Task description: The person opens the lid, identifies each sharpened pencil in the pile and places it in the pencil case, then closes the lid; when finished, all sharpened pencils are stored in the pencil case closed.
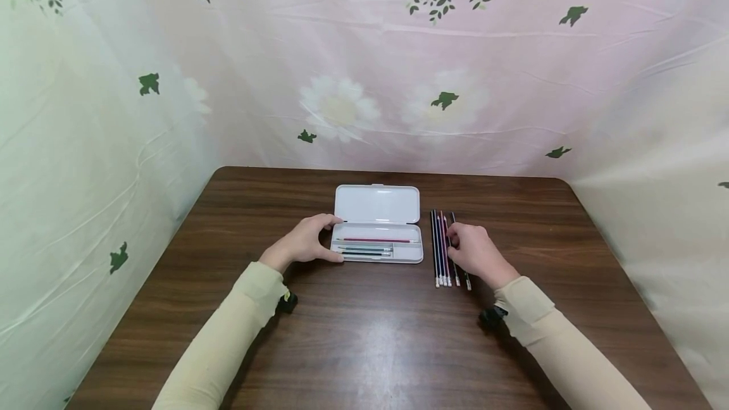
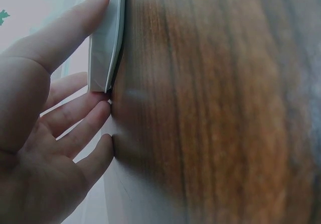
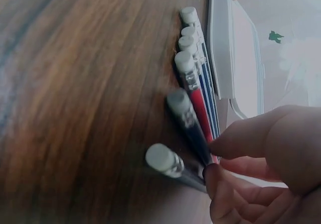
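A white pencil case [image 1: 409, 254] lies with its lid [image 1: 377, 205] folded back. Inside are a red pencil [image 1: 376, 240] and several pale green ones [image 1: 364, 249]. My left hand [image 1: 304, 240] holds the case's left end, thumb along the front wall and fingers around the back corner. To the right of the case, my right hand [image 1: 477, 253] pinches a dark blue pencil [image 3: 194, 133] between thumb and forefinger, near the table. Several dark pencils and a red one [image 3: 200, 111] lie side by side left of it. Another dark pencil [image 3: 188, 178] is on its right.
Everything lies on a dark wood-grain table [image 1: 364, 334]. A pale patterned cloth [image 1: 364, 49] hangs behind the far edge and along both sides. Each wrist wears a small black device [image 1: 493, 316].
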Demonstrator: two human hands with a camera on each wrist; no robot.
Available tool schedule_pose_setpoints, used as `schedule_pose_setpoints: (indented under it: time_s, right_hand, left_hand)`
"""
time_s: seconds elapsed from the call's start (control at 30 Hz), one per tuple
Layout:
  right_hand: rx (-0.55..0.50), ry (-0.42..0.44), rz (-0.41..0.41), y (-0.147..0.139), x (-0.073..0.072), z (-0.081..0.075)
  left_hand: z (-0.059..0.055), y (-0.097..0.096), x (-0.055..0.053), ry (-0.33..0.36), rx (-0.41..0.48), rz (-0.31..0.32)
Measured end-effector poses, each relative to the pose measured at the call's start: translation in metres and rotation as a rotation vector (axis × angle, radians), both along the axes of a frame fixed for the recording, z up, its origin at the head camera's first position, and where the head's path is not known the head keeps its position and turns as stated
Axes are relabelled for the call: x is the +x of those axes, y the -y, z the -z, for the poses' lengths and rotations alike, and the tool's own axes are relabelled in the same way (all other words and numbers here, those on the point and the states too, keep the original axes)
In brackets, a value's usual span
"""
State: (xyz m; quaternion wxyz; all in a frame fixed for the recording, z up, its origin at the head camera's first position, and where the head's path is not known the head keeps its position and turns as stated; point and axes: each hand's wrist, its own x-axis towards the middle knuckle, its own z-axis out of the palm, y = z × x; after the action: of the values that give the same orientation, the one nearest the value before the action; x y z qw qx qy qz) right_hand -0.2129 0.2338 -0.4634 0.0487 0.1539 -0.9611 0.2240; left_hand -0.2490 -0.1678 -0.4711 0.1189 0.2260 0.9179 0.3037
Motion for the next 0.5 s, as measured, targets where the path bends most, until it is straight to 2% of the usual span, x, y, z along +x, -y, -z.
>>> schedule_pose_setpoints:
  time_s: [0.27, 0.5]
  right_hand:
    - [0.07, 0.045, 0.072, 0.008, 0.001, -0.006]
    - [0.076, 0.12, 0.159, 0.017, 0.001, -0.009]
  left_hand:
    - [0.0, -0.001, -0.001, 0.002, -0.005, 0.0]
    - [-0.001, 0.0, 0.001, -0.005, -0.001, 0.001]
